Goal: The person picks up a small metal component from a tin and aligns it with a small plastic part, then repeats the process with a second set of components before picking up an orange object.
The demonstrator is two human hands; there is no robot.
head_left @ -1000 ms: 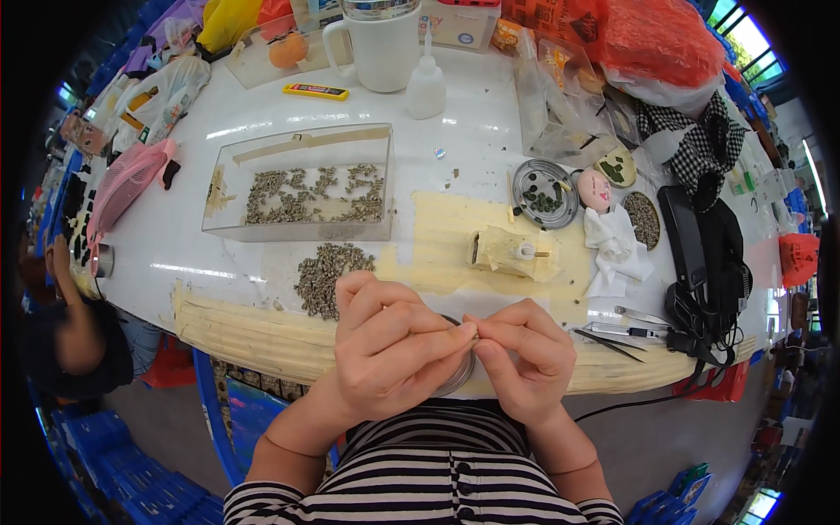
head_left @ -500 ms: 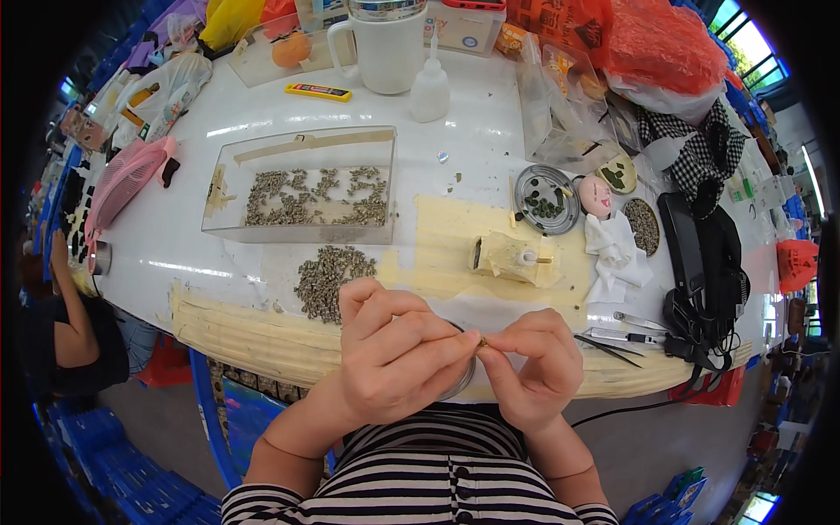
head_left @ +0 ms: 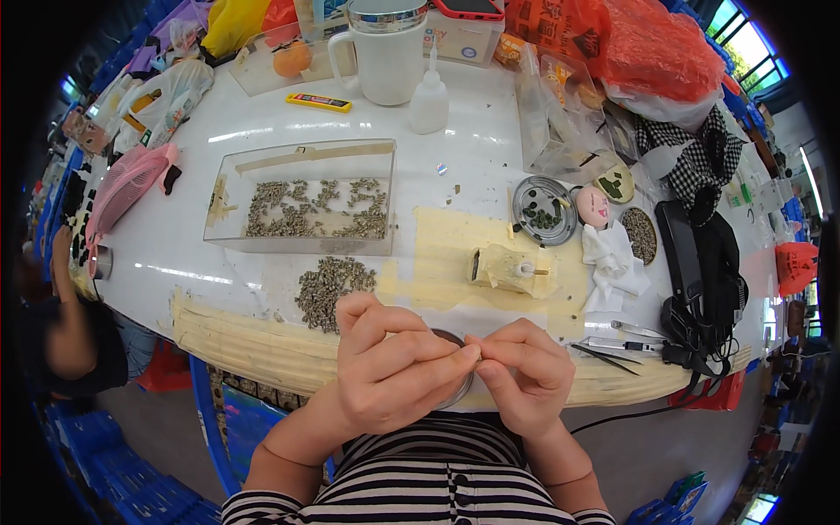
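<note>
Near the table's front edge, my left hand (head_left: 394,359) and my right hand (head_left: 527,372) meet fingertip to fingertip in a pinch. Whatever sits between them is too small and too covered to name. Partly hidden behind my left hand is a round dish (head_left: 458,392). Just beyond that hand lies a pile of small metallic-looking pieces (head_left: 332,290). More such pieces are scattered in a clear rectangular box (head_left: 302,243) farther off. A block wrapped in tan tape (head_left: 507,269), with a small peg sticking out, stands past my right hand.
Tweezers (head_left: 605,357) and a craft knife (head_left: 621,345) lie right of my hands. Beyond them are a round tin with dark green bits (head_left: 544,210), a crumpled tissue (head_left: 614,262) and a black bag (head_left: 696,271). A squeeze bottle (head_left: 429,103) and a white mug (head_left: 385,66) stand at the back.
Both hands stay together, with small finger shifts; the speck seen between the fingertips is now mostly covered. The table appears slightly lower in view. The arm of a person at left has moved.
</note>
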